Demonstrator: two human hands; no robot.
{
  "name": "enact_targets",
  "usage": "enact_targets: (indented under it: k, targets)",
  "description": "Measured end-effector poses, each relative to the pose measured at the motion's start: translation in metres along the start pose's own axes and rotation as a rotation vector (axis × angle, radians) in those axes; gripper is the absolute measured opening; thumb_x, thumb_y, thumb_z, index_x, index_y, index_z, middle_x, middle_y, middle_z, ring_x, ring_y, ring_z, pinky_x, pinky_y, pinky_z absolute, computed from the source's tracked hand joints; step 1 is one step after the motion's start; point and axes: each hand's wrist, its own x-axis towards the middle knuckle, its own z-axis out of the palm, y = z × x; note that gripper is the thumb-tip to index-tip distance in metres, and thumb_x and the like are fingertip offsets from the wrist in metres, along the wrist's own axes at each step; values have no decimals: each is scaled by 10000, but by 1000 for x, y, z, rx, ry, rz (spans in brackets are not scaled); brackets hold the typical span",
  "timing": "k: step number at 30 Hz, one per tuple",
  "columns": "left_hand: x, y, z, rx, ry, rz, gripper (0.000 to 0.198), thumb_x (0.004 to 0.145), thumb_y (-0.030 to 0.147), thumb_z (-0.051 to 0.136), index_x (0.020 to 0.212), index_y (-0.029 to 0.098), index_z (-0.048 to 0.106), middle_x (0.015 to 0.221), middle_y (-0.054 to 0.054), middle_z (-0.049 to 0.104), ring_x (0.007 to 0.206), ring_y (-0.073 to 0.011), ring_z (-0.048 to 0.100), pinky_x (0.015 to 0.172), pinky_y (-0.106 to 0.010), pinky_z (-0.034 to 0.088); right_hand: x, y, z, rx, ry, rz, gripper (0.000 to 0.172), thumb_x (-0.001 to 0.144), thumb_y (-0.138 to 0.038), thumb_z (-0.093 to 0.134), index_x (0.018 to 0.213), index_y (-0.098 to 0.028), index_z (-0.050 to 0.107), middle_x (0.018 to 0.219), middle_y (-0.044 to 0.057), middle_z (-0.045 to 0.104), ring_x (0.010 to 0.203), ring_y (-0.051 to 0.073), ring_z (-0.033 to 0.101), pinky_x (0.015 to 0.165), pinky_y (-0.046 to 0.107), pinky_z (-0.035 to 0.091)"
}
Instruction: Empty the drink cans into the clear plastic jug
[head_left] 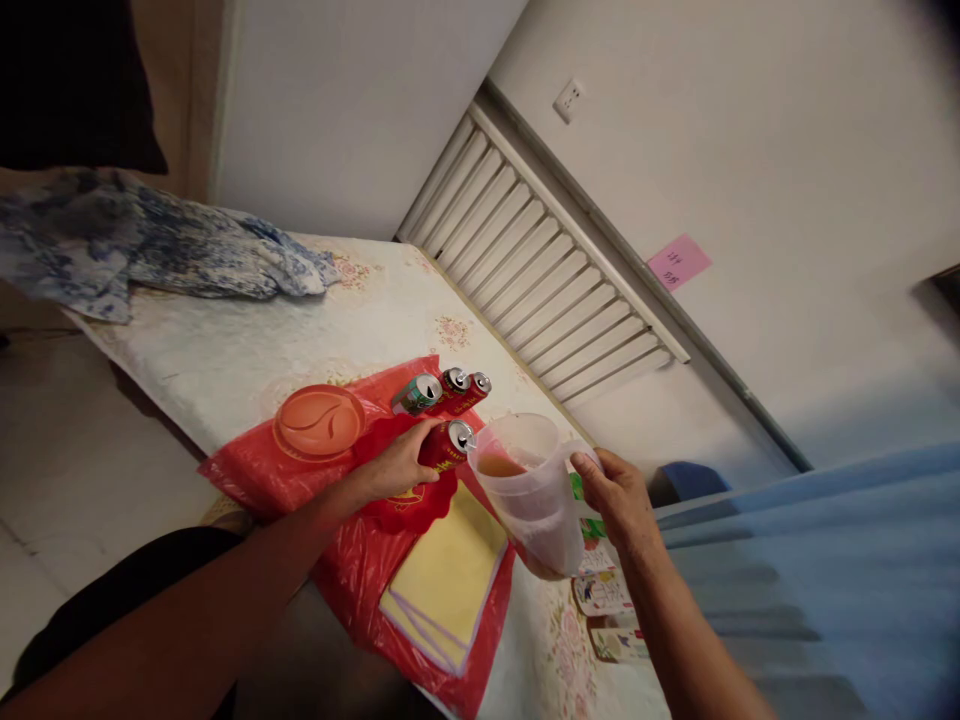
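Observation:
My left hand [401, 460] is wrapped round a red soda can [444, 447] whose tab end is open, above a red scalloped tray [401, 510]. In my right hand [613, 495] is the handle of a translucent plastic pitcher [529, 510] with brown liquid inside. The pitcher tilts so that its rim is beside the can's top. Whether liquid passes between them cannot be made out. Behind the held can stand a green can [416, 395] and two more red cans [452, 388]. An orange round lid [321, 420] lies left of my left hand.
A folded yellow cloth [450, 575] lies on the red plastic sheet [352, 590]. Several cartons [604, 595] stand right of the pitcher. The flowered tablecloth [247, 345] bears a blue patterned cloth [202, 245]; a white radiator [547, 260] runs along the wall.

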Motion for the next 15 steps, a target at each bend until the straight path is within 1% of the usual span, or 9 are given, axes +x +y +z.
enact_targets:
  k: [7, 11, 15]
  targets:
    - [-1, -3, 0, 29, 6, -3, 769, 625, 107, 678, 1362, 207, 485, 1387, -106, 597, 1321, -296, 537, 1114, -413, 425, 1, -7, 0, -40, -46, 27, 511, 780, -636, 659, 558, -222, 458, 469, -68, 363, 471, 95, 302, 456, 242, 237]
    - [-1, 0, 1, 1, 27, -4, 768, 607, 96, 678, 1343, 237, 510, 1368, -79, 618, 1333, -307, 531, 1106, -412, 434, 1, -8, 0, -44, -47, 13, 495, 790, -616, 659, 564, -220, 467, 475, -70, 354, 474, 96, 303, 456, 243, 234]
    - [-2, 2, 1, 7, 23, -5, 776, 604, 94, 670, 1351, 225, 505, 1387, -91, 603, 1332, -307, 533, 1105, -402, 435, 2, -10, -1, -70, -44, 2, 499, 785, -622, 662, 559, -217, 480, 471, -63, 382, 477, 100, 324, 459, 243, 242]
